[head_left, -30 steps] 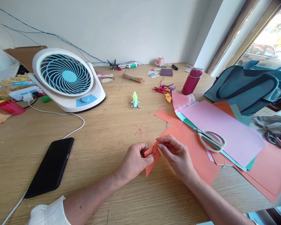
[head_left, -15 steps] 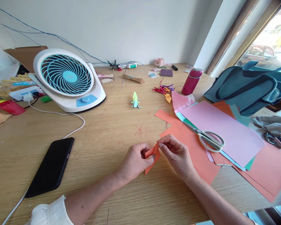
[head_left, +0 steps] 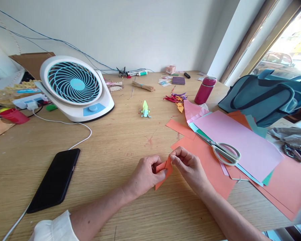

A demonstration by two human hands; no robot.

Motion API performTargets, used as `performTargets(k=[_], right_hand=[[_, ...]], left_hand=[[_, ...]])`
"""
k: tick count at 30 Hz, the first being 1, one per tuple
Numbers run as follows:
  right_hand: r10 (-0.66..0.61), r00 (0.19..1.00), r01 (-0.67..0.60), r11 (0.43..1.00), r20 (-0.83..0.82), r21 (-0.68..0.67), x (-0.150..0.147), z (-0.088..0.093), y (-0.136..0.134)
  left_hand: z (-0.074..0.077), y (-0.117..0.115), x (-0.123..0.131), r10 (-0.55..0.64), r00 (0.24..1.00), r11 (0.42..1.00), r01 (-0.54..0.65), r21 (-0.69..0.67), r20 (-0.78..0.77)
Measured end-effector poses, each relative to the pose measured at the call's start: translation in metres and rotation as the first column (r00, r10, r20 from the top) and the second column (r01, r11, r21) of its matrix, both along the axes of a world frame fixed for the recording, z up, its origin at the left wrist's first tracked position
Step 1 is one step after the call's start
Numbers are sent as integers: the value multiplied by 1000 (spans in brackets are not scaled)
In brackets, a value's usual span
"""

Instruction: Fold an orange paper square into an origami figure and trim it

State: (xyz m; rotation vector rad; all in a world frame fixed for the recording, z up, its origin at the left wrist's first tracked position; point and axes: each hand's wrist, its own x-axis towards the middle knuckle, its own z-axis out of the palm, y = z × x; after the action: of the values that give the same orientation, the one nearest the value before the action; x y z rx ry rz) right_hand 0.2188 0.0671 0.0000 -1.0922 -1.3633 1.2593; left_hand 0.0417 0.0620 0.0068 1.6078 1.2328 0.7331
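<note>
While both hands pinched it, left hand and right hand held the folded orange paper between them, its long axis tilting toward the person.

— Where do we look from?
— From our head, forward and down over the wooden table, closest to the folded orange paper pinched by our left hand and right hand.
— How far do we see?
— To the white wall behind the desk fan, with the window at our right. Ours is the single view.
</note>
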Motion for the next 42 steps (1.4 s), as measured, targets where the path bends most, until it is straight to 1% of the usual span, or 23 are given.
performTargets(k=[2, 4, 9, 13, 16, 19, 21, 23, 26, 28, 29, 31, 33, 34, 36, 38, 42], right_hand=[[11, 995, -19, 997, -99, -80, -1, 1, 1], [18, 986, -39, 991, -163, -125, -1, 2, 1], [60, 980, -84, 989, -187, -120, 0, 6, -2], [34, 984, -55, 992, -178, -113, 1, 7, -2], [16, 982, -44, 989, -190, -144, 0, 6, -1], [-44, 970, -3, 982, -239, -191, -1, 4, 0], [-75, 963, 19, 977, -259, -213, -1, 4, 1], [-48, 973, -3, 975, -227, -221, -1, 4, 1], [115, 987, -135, 974, -116, -180, -4, 4, -1], [226, 973, -230, 965, -48, -124, -7, 3, -3], [256, 967, -256, 962, -7, -97, -9, 2, -4], [255, 962, -250, 966, 98, -58, -11, -1, -6], [201, 953, -196, 980, 226, -45, -13, -5, -8], [183, 951, -178, 983, 249, -41, -14, -8, -8], [185, 954, -183, 983, 235, -30, -14, -12, -8], [206, 960, -203, 979, 188, -38, -14, -14, -8], [212, 969, -205, 976, 125, -70, -13, -16, -6]], left_hand=[[2, 0, 0, 4, 1000, 1000, -4, 1, 11], [4, 1, 1, 11, 1000, 1000, -11, -1, 29], [7, 1, 2, 2, 999, 1000, -2, -5, 51], [5, 1, 0, -19, 998, 999, 20, -35, 53], [1, 2, -2, -45, 996, 997, 49, -62, 75], [-3, 5, -4, -67, 987, 994, 79, -75, 146], [-4, 8, -5, -52, 972, 995, 71, -74, 227], [-4, 11, -6, -9, 947, 995, 42, -95, 322], [-3, 14, -7, 81, 900, 989, -18, -149, 428], [-3, 14, -7, 119, 874, 986, -48, -161, 472], [-3, 13, -7, 130, 863, 985, -56, -162, 488], [-4, 13, -6, 130, 849, 984, -50, -168, 512], [-5, 12, -6, 120, 841, 983, -26, -181, 527], [-5, 12, -5, 115, 838, 982, -14, -188, 534], [-5, 12, -5, 115, 834, 981, -9, -194, 539], [-4, 12, -4, 126, 833, 979, -18, -202, 539], [-1, 11, -3, 167, 835, 966, -32, -256, 524]])
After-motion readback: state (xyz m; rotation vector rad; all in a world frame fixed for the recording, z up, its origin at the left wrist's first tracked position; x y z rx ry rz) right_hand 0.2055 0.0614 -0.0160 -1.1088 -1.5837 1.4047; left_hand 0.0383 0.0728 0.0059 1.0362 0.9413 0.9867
